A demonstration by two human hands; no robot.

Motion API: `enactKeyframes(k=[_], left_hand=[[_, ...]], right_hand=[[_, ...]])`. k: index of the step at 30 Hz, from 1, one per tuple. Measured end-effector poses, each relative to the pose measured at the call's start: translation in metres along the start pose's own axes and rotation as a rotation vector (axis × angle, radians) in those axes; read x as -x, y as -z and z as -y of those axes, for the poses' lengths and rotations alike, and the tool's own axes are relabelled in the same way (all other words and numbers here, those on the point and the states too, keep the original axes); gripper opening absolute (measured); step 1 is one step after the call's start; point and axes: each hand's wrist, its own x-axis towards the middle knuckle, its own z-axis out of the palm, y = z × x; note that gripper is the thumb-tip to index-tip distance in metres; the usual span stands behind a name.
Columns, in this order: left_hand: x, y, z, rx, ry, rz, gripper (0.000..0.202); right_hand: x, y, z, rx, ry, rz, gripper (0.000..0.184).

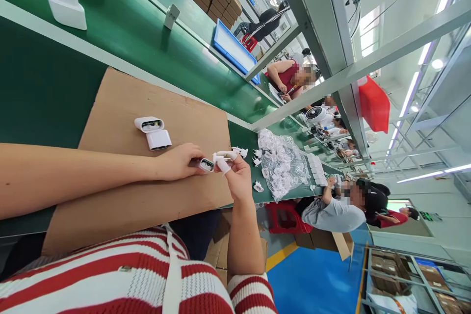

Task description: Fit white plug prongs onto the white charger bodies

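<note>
- One long green belt (121, 39) runs past the bench. A white plug (66, 7) lies on it, well apart from the worker, and other people sit further down the line.
- A cardboard sheet (121, 103) covers the bench edge. Two white shells (153, 132) lie on it, touching each other, near the left hand.
- A clear bag of white parts (283, 164) sits beyond the sheet with loose small pieces (257, 159) beside it. A nudge from the right forearm could sweep those pieces off the edge.
- The left hand (178, 162) is closed round a small white shell (206, 164), held in the air above the sheet's far edge.
- The right hand (239, 179), its fingertips (223, 166) in white covers, pinches at the shell's open end. Covered tips may slip, and the shell could drop to the floor.
- No brand, label or lettering can be read anywhere, and a far-off green sign (425, 216) is too small to make out.
</note>
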Motion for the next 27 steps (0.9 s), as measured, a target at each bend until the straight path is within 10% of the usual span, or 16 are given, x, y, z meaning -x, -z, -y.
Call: enactKeyframes(k=[6, 14, 27], left_hand=[[0.000, 0.001, 0.000, 0.011, 0.022, 0.017, 0.034], [-0.002, 0.000, 0.003, 0.031, -0.012, 0.020, 0.035], [-0.002, 0.001, 0.001, 0.027, -0.017, 0.023, 0.034]], right_hand=[[0.003, 0.007, -0.002, 0.478, 0.348, -0.096, 0.020], [0.004, 0.008, 0.003, 1.007, 0.396, 0.178, 0.031], [0.003, 0.006, 0.004, 1.008, 0.388, 0.198, 0.045]])
